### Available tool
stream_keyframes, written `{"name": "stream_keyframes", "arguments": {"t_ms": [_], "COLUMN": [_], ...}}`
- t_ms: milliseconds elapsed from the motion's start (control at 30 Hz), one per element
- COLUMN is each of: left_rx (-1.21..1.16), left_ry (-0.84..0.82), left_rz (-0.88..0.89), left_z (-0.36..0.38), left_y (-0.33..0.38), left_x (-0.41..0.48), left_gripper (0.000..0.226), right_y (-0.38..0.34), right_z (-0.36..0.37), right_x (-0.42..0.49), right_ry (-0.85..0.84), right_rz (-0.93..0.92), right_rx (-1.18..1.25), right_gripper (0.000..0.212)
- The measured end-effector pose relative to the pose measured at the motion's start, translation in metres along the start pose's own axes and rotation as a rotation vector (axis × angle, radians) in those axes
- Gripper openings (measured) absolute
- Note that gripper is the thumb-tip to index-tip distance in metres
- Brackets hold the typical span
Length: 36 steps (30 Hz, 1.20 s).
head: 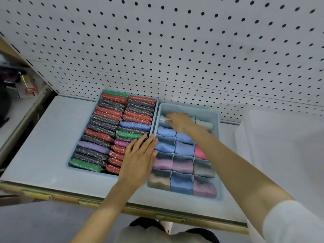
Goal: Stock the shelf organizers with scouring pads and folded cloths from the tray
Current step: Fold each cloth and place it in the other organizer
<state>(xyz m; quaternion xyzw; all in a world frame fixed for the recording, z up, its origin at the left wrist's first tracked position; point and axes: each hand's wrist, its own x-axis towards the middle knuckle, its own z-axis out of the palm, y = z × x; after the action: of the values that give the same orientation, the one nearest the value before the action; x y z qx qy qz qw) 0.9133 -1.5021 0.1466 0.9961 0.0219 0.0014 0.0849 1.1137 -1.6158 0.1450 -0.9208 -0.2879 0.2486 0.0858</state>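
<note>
Shelf [43, 137], pale grey, backed by white pegboard [175, 41].

Item 1 – pad organizer [69, 164], blue, left of centre, long axis front to back and leaning slightly right toward the rear. Filled with scouring pads [108, 120] standing on edge in two columns. Each pad's long axis ran side to side across its column. Colours: mostly red and dark grey, with some green, purple, blue and pink.

Item 2 – cloth organizer [220, 163], blue, just beside the first on its right, with their rims touching or nearly so. Dividers formed three columns. Folded cloths [182, 185] sat one to a cell: tan, blue and mauve in front; pink, mauve and grey next; then blues and one pink. Pale mint ones filled the rear row, and the rear-right cloth [204, 124] lay with its long axis side to side.

Left hand [138, 158]: flat, fingers straight and slightly spread, pointing toward the pegboard. It rested on the front pads of the right column, with its fingertips at the rim between the two organizers, and clasped nothing.

Right hand [178, 122]: reached across the cloth organizer to the rear row, its fingers bent down onto a pale cloth [163, 118] at the rear left. Whether it pinched or only pressed the cloth could not be told.

Tray [280, 146]: translucent white, on the shelf to the right, contents indistinct.

White sleeve [294, 223] on the right arm.
</note>
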Motion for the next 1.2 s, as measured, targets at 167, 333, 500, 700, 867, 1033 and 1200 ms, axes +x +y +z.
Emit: {"name": "stream_keyframes", "arguments": {"t_ms": [167, 333, 500, 700, 867, 1033, 1200], "left_rx": [0.017, 0.015, 0.012, 0.03, 0.018, 0.012, 0.012], "left_ry": [0.008, 0.024, 0.032, 0.013, 0.021, 0.014, 0.046], "left_rz": [-0.001, 0.003, 0.008, 0.001, 0.005, 0.002, 0.005], "left_z": [0.0, 0.002, 0.003, 0.005, 0.002, 0.001, 0.001], "left_y": [0.0, 0.0, -0.001, -0.001, 0.0, 0.001, 0.001], "left_x": [-0.001, -0.002, -0.001, -0.001, 0.0, -0.001, -0.001], "left_gripper": [0.048, 0.047, 0.046, 0.048, 0.05, 0.055, 0.048], "right_y": [0.005, 0.005, -0.001, 0.008, 0.0, -0.007, -0.006], "right_z": [0.004, 0.006, 0.009, -0.003, 0.012, 0.027, 0.027], "right_x": [0.01, 0.008, 0.002, -0.011, -0.034, -0.028, -0.033], "right_ry": [0.023, 0.042, 0.088, 0.313, 0.124, 0.156, 0.134], "right_rz": [0.03, 0.019, 0.03, -0.032, -0.129, -0.082, -0.077], "right_rx": [0.137, 0.087, 0.004, 0.371, 0.12, -0.049, 0.007], "right_gripper": [0.013, 0.023, 0.029, 0.021, 0.02, 0.021, 0.024]}}
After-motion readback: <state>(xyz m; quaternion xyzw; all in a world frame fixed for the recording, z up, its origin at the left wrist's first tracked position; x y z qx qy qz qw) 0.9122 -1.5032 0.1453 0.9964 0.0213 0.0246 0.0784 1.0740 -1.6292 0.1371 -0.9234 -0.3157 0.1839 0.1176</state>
